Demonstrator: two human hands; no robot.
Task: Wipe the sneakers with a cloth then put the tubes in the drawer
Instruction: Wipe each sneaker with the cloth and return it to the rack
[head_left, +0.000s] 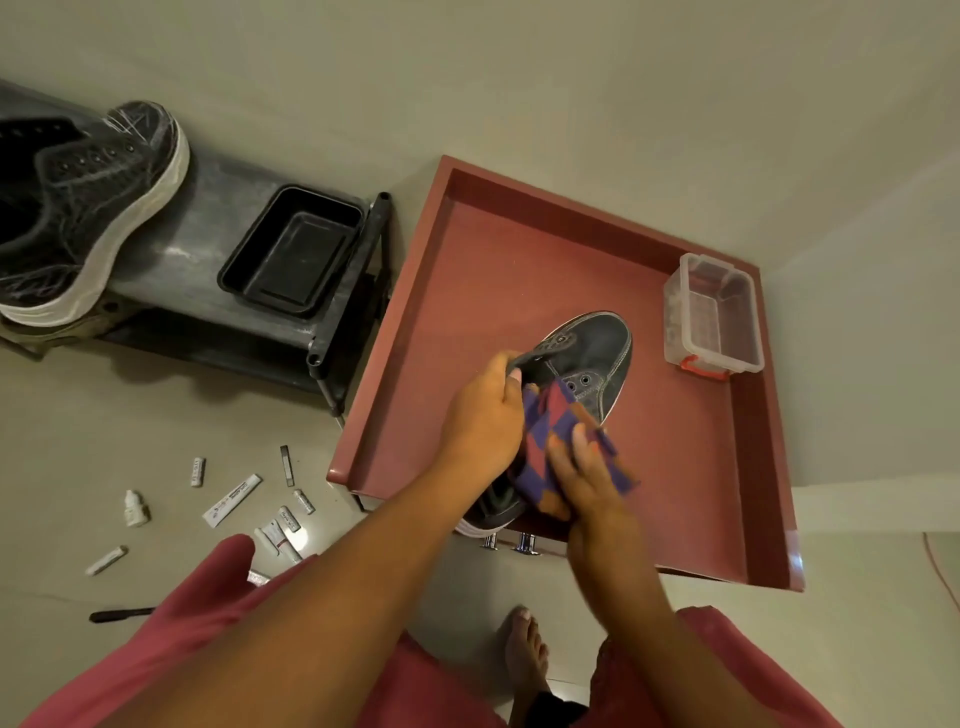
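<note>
A dark grey sneaker (597, 353) is held above the open red drawer (498, 270). My left hand (483, 421) grips it by the tongue and collar. My right hand (587, 478) presses a purple, red and orange checked cloth (550, 431) against the sneaker's side, fingers curled over the cloth. A second dark sneaker (88, 208) with a white sole sits on the black shoe rack (208, 218) at the left. Several small white tubes (231, 500) lie scattered on the floor at the lower left.
A black tray (291, 254) sits on the rack. A clear plastic box (711, 317) with a red latch stands in the drawer's far right corner. A small white bottle (135, 508) and a dark stick (122, 616) lie on the floor. My bare foot (527, 654) is below the drawer.
</note>
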